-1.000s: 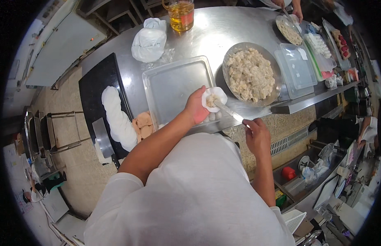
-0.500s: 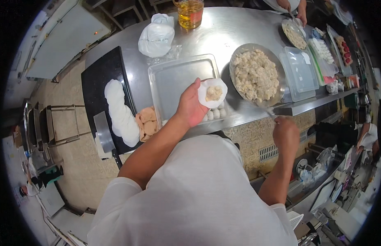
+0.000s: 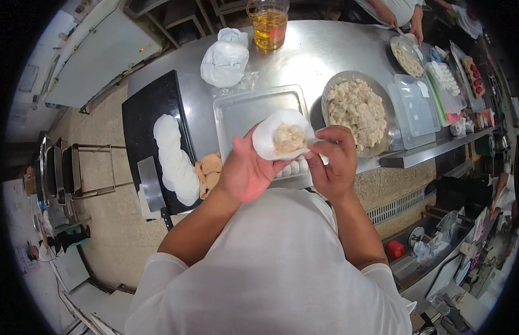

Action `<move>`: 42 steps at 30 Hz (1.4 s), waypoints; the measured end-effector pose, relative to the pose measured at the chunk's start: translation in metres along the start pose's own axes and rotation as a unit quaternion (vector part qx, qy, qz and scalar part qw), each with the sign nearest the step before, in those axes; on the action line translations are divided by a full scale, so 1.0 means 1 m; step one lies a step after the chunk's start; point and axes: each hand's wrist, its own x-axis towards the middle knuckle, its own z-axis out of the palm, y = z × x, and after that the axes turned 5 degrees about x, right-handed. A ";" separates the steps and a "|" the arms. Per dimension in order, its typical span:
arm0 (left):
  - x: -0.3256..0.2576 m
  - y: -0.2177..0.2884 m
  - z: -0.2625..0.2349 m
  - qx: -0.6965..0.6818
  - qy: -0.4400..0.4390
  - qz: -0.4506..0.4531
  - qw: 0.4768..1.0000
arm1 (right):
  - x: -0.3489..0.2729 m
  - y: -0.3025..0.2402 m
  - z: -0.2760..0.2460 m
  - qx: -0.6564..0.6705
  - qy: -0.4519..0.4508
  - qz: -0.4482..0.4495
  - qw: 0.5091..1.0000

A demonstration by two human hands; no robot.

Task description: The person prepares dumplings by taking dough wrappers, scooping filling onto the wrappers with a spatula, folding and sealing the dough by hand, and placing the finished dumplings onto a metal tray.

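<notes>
Resting on the palm and fingers of my left hand [image 3: 243, 173] is a round white dough wrapper [image 3: 279, 120]. A lump of pale chunky filling [image 3: 289, 138] sits in the middle of it. My right hand [image 3: 335, 162] pinches the wrapper's right edge between thumb and fingertips. Under my hands lies a shallow clear tray [image 3: 259, 92], with several white dough balls [image 3: 294, 167] along its near side, partly hidden by my fingers. To the right stands a wide metal bowl [image 3: 389, 125] heaped with the same filling.
A cleaver [image 3: 152, 181] and a long white dough roll [image 3: 174, 159] lie on a black board [image 3: 153, 97]; tan dough pieces [image 3: 209, 170] sit beside it. Farther off are a white bag [image 3: 225, 61] and an oil jug [image 3: 269, 30]. Clear lids [image 3: 414, 109] lie right; a co-worker's hands [image 3: 388, 17] work at the far right.
My right hand has come left from beside the bowl, no longer with the metal-looking utensil, and now grips the wrapper's edge. The wrapper has moved nearer and slightly left.
</notes>
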 end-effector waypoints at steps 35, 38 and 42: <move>0.001 0.029 0.023 0.552 -0.190 0.153 0.797 | 0.023 -0.045 -0.038 0.112 -0.082 -0.023 0.990; 0.003 0.030 0.027 0.575 -0.195 0.143 0.782 | 0.033 -0.055 -0.033 0.121 -0.004 0.002 0.993; -0.006 0.009 0.029 0.411 -0.072 0.205 0.885 | 0.027 -0.047 -0.034 0.141 -0.080 0.003 0.987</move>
